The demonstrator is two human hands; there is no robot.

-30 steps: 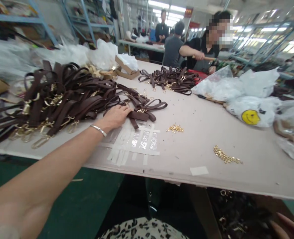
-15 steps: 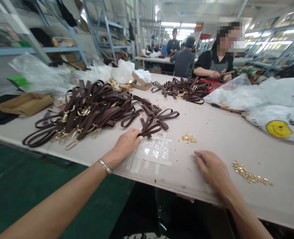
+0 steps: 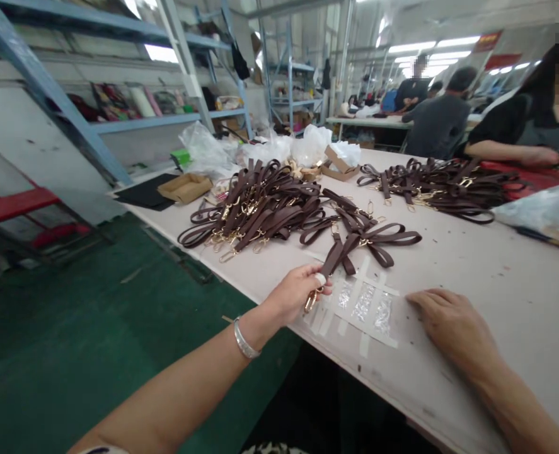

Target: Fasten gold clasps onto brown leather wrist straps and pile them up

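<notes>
My left hand (image 3: 295, 293) is closed around the end of a dark brown strap (image 3: 336, 255) with gold-coloured metal clasps. One gold clasp (image 3: 312, 299) hangs below my fingers, over the table's front edge. The rest of that strap runs back into a small group of looped straps (image 3: 378, 239). My right hand (image 3: 454, 318) rests low over the table, its fingers stretched out to the left and nothing visible in them. What lies beneath it is hidden. Between my hands, clear film pieces (image 3: 363, 304) are fixed to the table with strips of whitish tape (image 3: 378, 335).
A big heap of brown straps (image 3: 270, 208) lies to the left, another pile (image 3: 440, 189) farther back. Beyond are a cardboard tray (image 3: 184, 188), black sheets (image 3: 149, 192) and plastic bags (image 3: 307, 145). A co-worker (image 3: 520, 132) is at the right, by a red sheet (image 3: 510, 176).
The view has swung left. My left hand has pulled a strap end toward the table's front edge, its gold clasp now showing. My right hand has moved over where the small gold pieces lay.
</notes>
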